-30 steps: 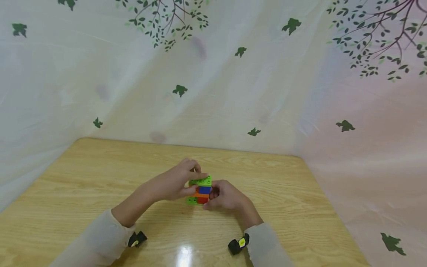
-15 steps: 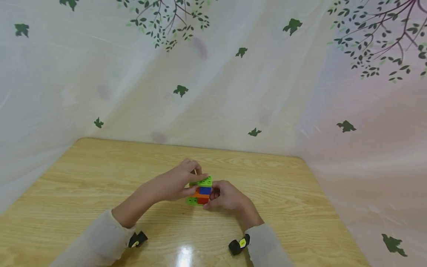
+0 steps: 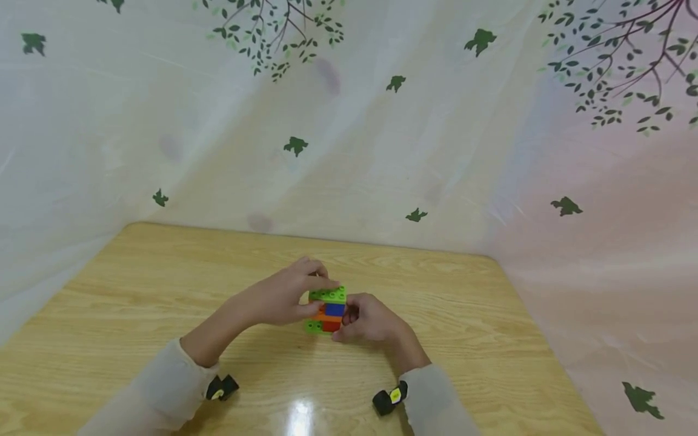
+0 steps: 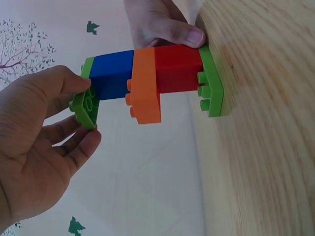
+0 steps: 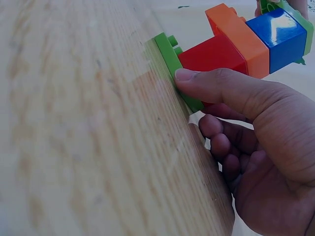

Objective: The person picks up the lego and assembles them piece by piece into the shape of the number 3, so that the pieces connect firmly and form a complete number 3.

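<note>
A small stack of toy building bricks stands upright on the table, green plates at its bottom and top. From the bottom plate [image 4: 212,86] upward come a red brick [image 4: 178,70], an orange brick [image 4: 145,88] and a blue brick [image 4: 112,76]. My left hand [image 3: 286,297] pinches the top green plate [image 4: 87,115], which juts out sideways past the blue brick. Low on the opposite side, my right hand [image 3: 373,319] grips the stack's base, thumb on the bottom plate's edge by the red brick. Its other fingers are partly hidden behind the stack.
The wooden table [image 3: 458,339] reaches back to a pale curtain [image 3: 360,151] printed with leaves and branches. Each sleeve cuff carries a black wrist device, one at the left wrist [image 3: 222,387] and one at the right wrist [image 3: 389,398].
</note>
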`<state>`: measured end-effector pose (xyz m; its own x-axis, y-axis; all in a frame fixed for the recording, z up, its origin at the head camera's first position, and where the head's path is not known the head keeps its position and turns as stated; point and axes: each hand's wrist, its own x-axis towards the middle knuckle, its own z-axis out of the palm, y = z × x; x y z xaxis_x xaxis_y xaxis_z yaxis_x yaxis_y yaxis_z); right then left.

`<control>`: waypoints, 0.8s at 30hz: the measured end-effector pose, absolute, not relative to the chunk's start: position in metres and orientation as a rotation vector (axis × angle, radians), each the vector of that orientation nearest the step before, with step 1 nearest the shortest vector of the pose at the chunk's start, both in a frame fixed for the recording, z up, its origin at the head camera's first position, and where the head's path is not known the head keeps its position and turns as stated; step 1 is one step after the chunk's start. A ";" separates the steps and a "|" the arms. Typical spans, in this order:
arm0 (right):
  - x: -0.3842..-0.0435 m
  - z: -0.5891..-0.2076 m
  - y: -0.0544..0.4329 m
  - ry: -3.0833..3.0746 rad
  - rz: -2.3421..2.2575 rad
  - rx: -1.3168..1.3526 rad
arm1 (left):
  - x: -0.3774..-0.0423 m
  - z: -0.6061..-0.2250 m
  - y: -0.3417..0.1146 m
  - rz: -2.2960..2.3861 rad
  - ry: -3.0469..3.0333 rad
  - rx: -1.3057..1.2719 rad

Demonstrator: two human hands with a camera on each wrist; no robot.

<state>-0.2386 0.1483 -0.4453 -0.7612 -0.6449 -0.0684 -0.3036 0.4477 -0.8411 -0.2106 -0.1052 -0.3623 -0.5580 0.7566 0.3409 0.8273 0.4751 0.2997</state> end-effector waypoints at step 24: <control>-0.239 -0.446 0.148 2.339 -1.228 -0.751 | -0.247 -0.381 -0.144 -1.180 -2.882 -1.297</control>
